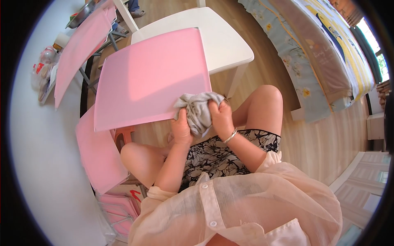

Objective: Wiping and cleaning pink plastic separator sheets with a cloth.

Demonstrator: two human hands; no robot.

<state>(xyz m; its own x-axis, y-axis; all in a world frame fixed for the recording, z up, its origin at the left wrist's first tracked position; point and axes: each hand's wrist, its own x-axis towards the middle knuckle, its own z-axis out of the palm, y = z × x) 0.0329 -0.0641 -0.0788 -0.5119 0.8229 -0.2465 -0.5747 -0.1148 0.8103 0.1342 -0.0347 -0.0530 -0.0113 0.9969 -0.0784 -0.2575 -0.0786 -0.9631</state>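
A crumpled light grey cloth [198, 112] hangs between my two hands above my lap, at the near right corner of a flat pink panel [152, 78]. My left hand [180, 127] grips the cloth's left side, thumb on top. On the other side my right hand [221, 119], with a silver bangle at the wrist, is closed round its edge. The pink panel lies partly over a white table [223, 41], and a slanting band of shadow crosses its surface. Fingers under the cloth are hidden.
More pink panels [100, 151] lean by the wall at my left, others [84, 39] further back beside a metal bowl [82, 15]. Packed pink sheets [119, 209] sit low at the left. A bed [303, 53] with a floral skirt stands at the right.
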